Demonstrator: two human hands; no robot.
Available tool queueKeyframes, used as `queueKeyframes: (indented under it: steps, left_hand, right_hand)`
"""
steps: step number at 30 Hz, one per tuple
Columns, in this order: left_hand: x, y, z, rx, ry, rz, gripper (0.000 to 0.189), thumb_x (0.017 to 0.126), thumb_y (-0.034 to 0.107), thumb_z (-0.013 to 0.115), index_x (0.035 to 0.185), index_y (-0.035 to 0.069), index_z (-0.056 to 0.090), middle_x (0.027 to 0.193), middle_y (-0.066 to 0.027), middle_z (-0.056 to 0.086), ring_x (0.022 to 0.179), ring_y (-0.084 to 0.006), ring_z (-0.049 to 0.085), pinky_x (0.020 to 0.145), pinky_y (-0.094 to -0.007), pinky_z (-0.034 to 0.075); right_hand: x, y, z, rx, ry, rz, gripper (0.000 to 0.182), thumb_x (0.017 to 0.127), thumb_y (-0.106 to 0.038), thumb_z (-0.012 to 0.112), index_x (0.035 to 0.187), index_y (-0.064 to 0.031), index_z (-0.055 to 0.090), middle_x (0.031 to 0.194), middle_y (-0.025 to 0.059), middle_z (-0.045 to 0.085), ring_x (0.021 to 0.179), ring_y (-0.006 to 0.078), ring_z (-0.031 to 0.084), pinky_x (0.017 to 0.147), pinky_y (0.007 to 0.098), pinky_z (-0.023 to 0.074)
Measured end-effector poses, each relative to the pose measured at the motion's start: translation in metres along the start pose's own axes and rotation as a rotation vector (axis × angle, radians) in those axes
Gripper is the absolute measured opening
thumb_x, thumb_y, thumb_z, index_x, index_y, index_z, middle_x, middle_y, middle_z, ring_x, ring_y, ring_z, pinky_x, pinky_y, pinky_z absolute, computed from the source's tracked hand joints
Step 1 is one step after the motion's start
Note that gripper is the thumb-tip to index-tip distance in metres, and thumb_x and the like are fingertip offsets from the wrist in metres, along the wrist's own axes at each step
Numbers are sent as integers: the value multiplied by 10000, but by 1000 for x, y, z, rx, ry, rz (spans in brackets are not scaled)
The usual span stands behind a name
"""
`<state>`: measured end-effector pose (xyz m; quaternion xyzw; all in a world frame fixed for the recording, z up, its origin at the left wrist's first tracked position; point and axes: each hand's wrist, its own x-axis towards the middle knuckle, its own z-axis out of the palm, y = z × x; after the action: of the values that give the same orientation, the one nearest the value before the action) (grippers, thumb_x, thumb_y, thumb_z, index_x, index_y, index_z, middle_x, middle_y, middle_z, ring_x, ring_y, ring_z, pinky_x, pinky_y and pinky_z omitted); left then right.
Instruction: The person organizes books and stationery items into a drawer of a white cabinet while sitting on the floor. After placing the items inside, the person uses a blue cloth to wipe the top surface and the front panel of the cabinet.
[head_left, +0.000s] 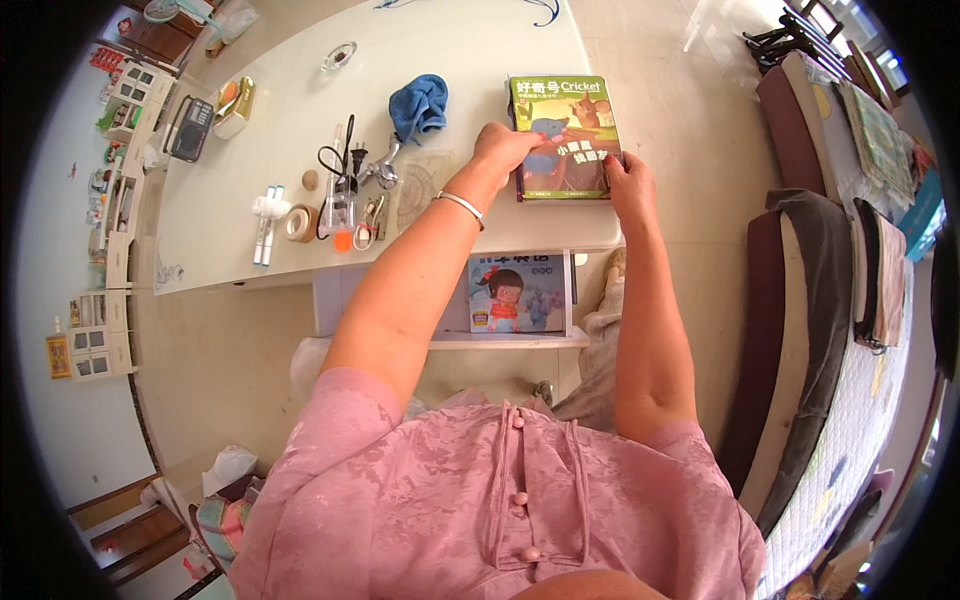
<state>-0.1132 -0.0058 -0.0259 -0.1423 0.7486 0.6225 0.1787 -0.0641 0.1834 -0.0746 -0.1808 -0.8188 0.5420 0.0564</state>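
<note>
A stack of children's magazines (570, 120) lies on the right end of the white table, its top cover green with cartoon animals and printed writing. My left hand (504, 154) grips its left edge, thumb on the cover and the other fingers hidden at the side. At the lower right edge, my right hand (631, 184) holds it with the thumb on top. Below the tabletop a drawer (450, 340) is pulled out, and a picture book (517, 296) with a cartoon girl on its cover lies in it.
Left of my hands on the table (247, 217) are a blue cloth (418, 109), a metal faucet (384, 169), a plugged cable (358, 157), a tape roll (301, 223), markers (264, 236) and a glass ashtray (339, 56). Farther left stands a radio (189, 129). A cushioned sofa (795, 322) runs along the right.
</note>
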Motion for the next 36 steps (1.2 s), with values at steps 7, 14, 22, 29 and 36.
queueKeyframes:
  steps: [7,14,22,29,36]
  left_hand:
    - [-10,-6,-3,-280,-178,47,231,794,101,674,970,-33,609,854,-146,665,671,-175,595,493,-354,450]
    - [-70,-4,-18,-416,-205,616,293,907,37,531,1161,-16,396,1180,-130,570,980,-218,619,881,-310,483]
    - [-69,-49,-39,-68,-120,776,308,902,99,561,1150,-25,427,1080,-91,545,999,-146,508,883,-291,419]
    - [-62,-50,-33,-225,-224,728,340,889,72,562,1169,-9,387,1110,-85,523,1005,-144,518,870,-282,436]
    - [-64,-54,-28,-229,-193,723,362,872,23,562,1172,7,361,1087,-81,533,996,-134,539,850,-279,472]
  right_hand:
    - [-5,10,-5,180,-7,-27,331,841,-151,577,1120,26,592,886,103,670,803,143,613,724,290,464]
    - [-41,-35,-12,447,-83,-409,522,831,69,539,1330,-5,404,1169,97,579,978,172,584,847,270,463]
    - [-58,-31,-8,366,-293,-432,455,804,125,525,1220,-47,461,1113,80,556,1040,176,525,918,313,413]
    - [-57,-32,1,348,-256,-397,473,801,100,573,1222,-84,460,1099,77,575,1026,162,531,893,314,434]
    - [-51,-23,4,280,-261,-371,469,800,73,593,1221,-78,452,1097,91,599,996,184,568,866,323,450]
